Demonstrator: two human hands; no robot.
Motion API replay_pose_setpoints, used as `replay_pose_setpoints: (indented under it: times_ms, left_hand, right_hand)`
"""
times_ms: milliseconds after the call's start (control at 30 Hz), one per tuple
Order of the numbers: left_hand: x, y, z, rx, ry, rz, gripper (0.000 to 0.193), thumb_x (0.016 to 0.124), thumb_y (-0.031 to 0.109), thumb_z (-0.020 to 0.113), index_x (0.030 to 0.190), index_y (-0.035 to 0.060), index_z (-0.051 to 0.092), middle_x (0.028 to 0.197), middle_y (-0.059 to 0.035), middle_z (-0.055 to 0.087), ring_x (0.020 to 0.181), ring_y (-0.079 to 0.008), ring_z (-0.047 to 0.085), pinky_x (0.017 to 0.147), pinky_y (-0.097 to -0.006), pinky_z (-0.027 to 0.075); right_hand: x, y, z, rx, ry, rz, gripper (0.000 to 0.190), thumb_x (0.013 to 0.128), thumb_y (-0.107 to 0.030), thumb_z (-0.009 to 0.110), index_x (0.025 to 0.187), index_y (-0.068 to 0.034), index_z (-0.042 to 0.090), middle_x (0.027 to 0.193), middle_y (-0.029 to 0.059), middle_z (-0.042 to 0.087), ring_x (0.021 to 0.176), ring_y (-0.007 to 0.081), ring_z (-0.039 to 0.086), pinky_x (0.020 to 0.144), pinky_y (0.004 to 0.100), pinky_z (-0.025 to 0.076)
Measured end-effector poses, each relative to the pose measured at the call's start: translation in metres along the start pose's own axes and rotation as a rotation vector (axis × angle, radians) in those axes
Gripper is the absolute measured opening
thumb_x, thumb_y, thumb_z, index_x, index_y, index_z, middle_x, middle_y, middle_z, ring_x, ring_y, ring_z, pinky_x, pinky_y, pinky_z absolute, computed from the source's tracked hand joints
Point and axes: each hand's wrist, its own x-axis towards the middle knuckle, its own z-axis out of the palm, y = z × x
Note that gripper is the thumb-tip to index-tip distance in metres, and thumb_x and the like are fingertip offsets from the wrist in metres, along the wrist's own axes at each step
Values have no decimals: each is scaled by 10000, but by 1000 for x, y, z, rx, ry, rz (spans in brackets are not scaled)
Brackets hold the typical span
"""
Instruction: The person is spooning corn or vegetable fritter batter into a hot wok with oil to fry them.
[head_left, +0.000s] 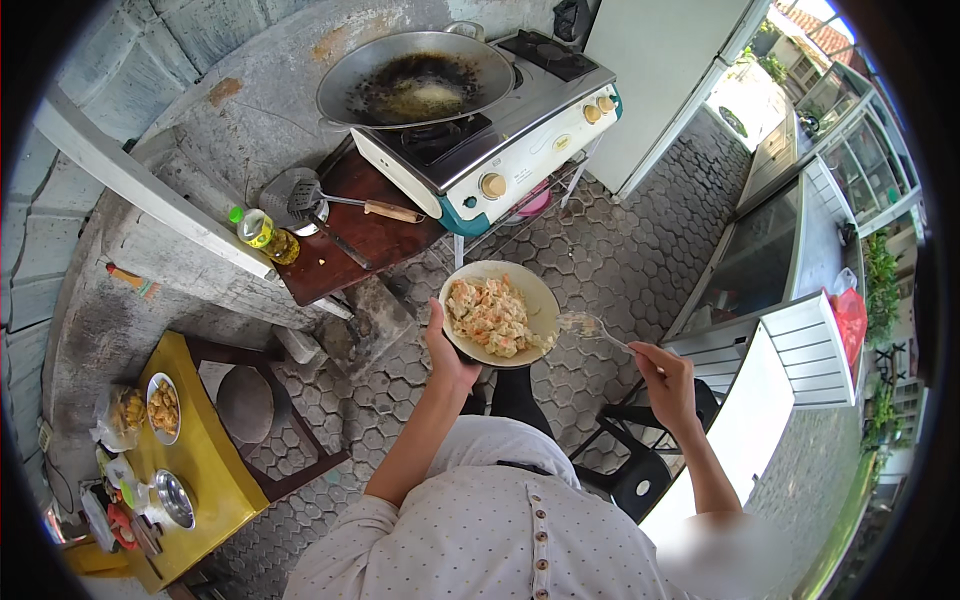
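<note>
My left hand (451, 352) supports a round bowl (544, 291) from its left side, in front of my body. Inside it lies a chunky, pale batter mix (491, 319) with orange shreds. To the right, my right hand (666, 375) grips a metal spoon (585, 325) by its handle; the spoon's head is smeared with batter and reaches the bowl's right rim. Beyond the bowl, a large metal wok (345, 64) stands on a gas stove (517, 154). Dark oil (375, 94) lies in the wok, with one pale lump (435, 96) in it.
A dark red wooden table (390, 244) left of the stove carries a slotted turner (337, 199) and an oil bottle (270, 236). On a yellow table (210, 487) are a plate of fried pieces (163, 409) and a metal bowl (175, 499). A black chair (637, 469) stands at right.
</note>
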Motion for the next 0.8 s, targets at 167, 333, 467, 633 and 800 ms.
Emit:
replay_pose_setpoints:
  times_ms: [167,333,467,633,800]
  left_hand:
    - [-11,0,18,133,-32,37,661,904,554,387,1339,58,352,1311,-141,457,1189,-295,481,977,-464,412]
    - [-16,-3,23,163,-136,36,649,905,545,397,1330,56,361,1300,-163,462,1155,-300,513,948,-457,448]
    - [-8,-10,12,163,-152,45,627,904,529,421,1320,66,342,1270,-156,477,1132,-294,534,916,-443,478]
    - [-7,-13,10,119,-178,10,624,897,522,445,1305,68,321,1245,-149,486,1114,-285,549,889,-442,500]
    - [-5,-21,3,71,-182,-61,616,895,521,453,1288,58,350,1221,-153,507,1092,-284,564,880,-445,507]
  right_hand:
    - [33,-11,-7,-191,-174,72,126,807,-105,584,874,-53,677,668,141,632,529,260,602,495,326,446]
    - [55,-26,7,-519,-234,-133,140,788,-161,570,715,-63,637,608,132,612,532,310,608,481,366,463]
    - [59,-25,22,-781,-424,-241,166,773,-161,547,663,-50,603,530,132,570,505,307,594,466,385,458]
    - [56,-24,22,-777,-522,-248,182,757,-158,534,629,-44,595,499,147,544,468,316,566,457,405,446]
    - [58,-30,19,-642,-719,-84,219,705,-190,528,618,-22,637,614,172,613,603,341,630,544,420,503]
